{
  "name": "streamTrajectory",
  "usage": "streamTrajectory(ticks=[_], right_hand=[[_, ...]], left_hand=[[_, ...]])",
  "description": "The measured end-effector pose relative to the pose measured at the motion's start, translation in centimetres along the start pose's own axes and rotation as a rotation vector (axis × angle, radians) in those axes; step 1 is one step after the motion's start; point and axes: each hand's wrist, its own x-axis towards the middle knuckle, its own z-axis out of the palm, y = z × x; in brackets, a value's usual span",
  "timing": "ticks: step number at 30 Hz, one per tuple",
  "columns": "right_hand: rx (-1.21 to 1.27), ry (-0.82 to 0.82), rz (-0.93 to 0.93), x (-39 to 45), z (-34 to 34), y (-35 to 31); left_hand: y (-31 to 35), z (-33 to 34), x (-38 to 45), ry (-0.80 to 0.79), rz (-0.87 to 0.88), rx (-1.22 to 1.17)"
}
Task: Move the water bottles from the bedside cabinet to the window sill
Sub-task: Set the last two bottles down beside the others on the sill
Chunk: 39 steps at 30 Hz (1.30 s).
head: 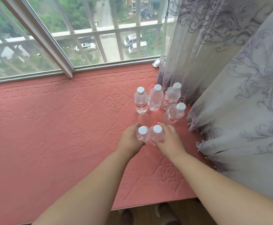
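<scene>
With four bottles (157,101) already standing on sill (51,127): left hand (130,140), right hand (169,140) each wrapped around one more bottle; cabinet unseen, remainder unknown.

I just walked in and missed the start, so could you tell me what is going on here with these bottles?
A person is putting water bottles on the pink-covered window sill. The left hand holds one bottle and the right hand holds another, side by side, at or just above the sill. Four more bottles already stand closer to the window, beside the curtain.
</scene>
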Motion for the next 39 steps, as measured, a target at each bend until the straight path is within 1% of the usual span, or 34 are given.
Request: streamTrajectory(ticks=[4,9,14,17,27,33,35,39], right_hand=[[0.082,0.053,0.006,0.1,0.2,-0.1],[0.085,0.126,0.044,0.1,0.2,-0.5],[0.136,0.239,0.019,2.1,0.1,-1.9],[0.106,0.296,0.0,3.2,0.0,-2.7],[-0.063,0.312,0.086,5.1,-0.2,-3.5],[-0.113,0.337,0.101,5.5,-0.6,-3.6],[-0.121,0.329,0.105,5.5,-0.8,-3.7],[-0.13,0.305,0.109,5.5,-1.0,-3.9]], left_hand=[[-0.6,0.3,0.9,-0.01,0.003,0.012],[-0.7,0.6,1.8,-0.008,-0.038,-0.024],[0.3,-0.1,3.8,0.012,0.007,-0.064],[1.2,-0.5,5.1,0.034,0.023,-0.055],[1.9,-0.6,8.4,0.037,0.049,-0.061],[1.9,-0.4,9.2,0.036,0.061,-0.059],[1.8,-0.3,9.3,0.027,0.085,-0.019],[1.2,-0.3,9.5,-0.007,0.073,0.053]])
